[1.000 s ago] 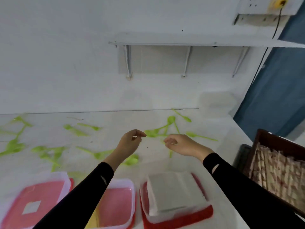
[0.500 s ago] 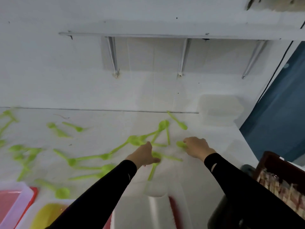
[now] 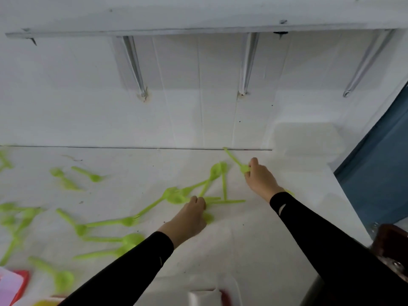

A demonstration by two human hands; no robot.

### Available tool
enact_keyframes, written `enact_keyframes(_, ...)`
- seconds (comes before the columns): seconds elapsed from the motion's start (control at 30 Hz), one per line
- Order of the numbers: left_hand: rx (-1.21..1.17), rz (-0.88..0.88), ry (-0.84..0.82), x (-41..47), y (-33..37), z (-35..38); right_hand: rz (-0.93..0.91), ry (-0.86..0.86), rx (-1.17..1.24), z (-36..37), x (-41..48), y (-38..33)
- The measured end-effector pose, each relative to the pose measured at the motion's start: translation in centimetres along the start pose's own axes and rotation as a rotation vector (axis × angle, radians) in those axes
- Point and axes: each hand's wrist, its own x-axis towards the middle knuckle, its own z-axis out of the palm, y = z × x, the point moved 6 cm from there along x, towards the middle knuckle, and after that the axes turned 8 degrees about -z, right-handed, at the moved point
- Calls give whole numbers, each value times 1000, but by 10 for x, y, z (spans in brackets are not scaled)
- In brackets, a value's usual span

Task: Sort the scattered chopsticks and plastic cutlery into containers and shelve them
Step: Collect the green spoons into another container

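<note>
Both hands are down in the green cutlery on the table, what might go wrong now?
The left hand rests on crossed green pieces; lifting one may drag the others.
The right hand pinches a green utensil at one end, so it could swing or slip.
The forks and spoons share one colour; mixing is likely.

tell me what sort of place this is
Probably a plain back room or prep area of a food business, though that is a guess. A white table is strewn with green plastic cutlery, and a white shelf on metal brackets is fixed to the white wall above it.
</note>
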Motion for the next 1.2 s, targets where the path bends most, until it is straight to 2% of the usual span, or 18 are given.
enact_keyframes(0.07,-106,4,57,6,1,-10,54,45,31,1,9,8)
enact_keyframes(0.13,-200,-47,196,18,2,-32,67,13,25,7,14,13)
enact_keyframes(0.23,-201,-141,336,48,3,-64,32,-20,-27,17,18,18)
enact_keyframes(0.3,-153,-172,317,73,5,-70,-1,8,-72,19,20,18)
enact_keyframes(0.43,-383,-237,281,114,5,-66,-75,122,-182,11,25,15)
enact_keyframes(0.57,-283,-257,208,138,12,-47,-116,225,-174,-1,26,16)
enact_keyframes(0.67,-223,-230,214,142,18,-40,-65,277,-87,-12,27,12)
enact_keyframes(0.8,-311,-158,323,133,15,-55,-93,446,116,-43,26,-8)
enact_keyframes(0.9,-659,-77,340,114,2,-84,-172,493,166,-63,16,-23)
enact_keyframes(1.0,-899,-104,419,85,-24,-124,-305,463,39,-67,-3,-47)
enact_keyframes(1.03,-930,-104,403,76,-28,-133,-366,428,13,-64,-10,-59)
enact_keyframes(1.2,-963,-24,64,19,-10,-130,-630,312,-16,-40,-39,-135)
